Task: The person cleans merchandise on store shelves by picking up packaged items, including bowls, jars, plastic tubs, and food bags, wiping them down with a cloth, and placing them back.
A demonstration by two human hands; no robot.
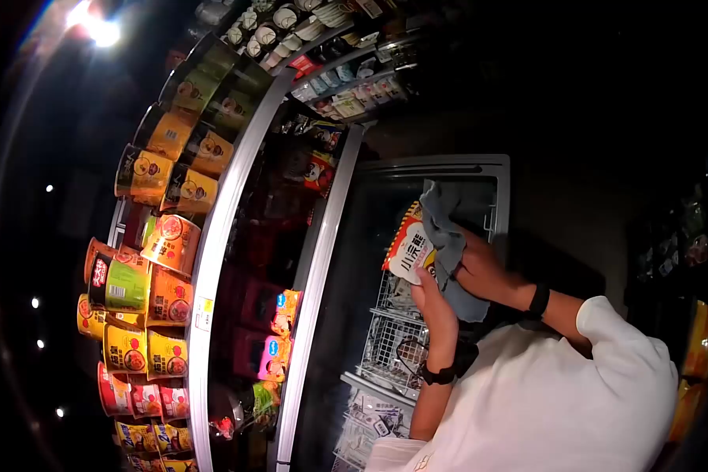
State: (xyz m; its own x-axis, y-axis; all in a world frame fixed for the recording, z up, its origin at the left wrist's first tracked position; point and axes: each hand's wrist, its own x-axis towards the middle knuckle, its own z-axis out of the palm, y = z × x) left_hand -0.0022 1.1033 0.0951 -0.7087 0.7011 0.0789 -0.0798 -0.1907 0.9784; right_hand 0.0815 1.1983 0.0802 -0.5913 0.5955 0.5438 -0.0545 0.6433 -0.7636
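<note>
My left hand [432,304] grips the near edge of a red, white and yellow food package [409,250], which has large dark characters and a striped border. Whether it is a bag or a tub I cannot tell. A grey-blue cloth [442,224] lies along the package's right side and hangs below it. My right hand [477,266] is closed on this cloth, pressing it to the package; part of its fingers is hidden behind the fabric. Both hands are above a freezer chest [502,167] with wire baskets [391,344] inside.
Left of the freezer stands a shelf with a pale edge [236,189], stacked with instant noodle cups [169,295]. Lower shelves hold bright packets [275,358]. More goods [342,86] line the far shelves, and orange packages [702,338] are at the right. Surroundings are dark.
</note>
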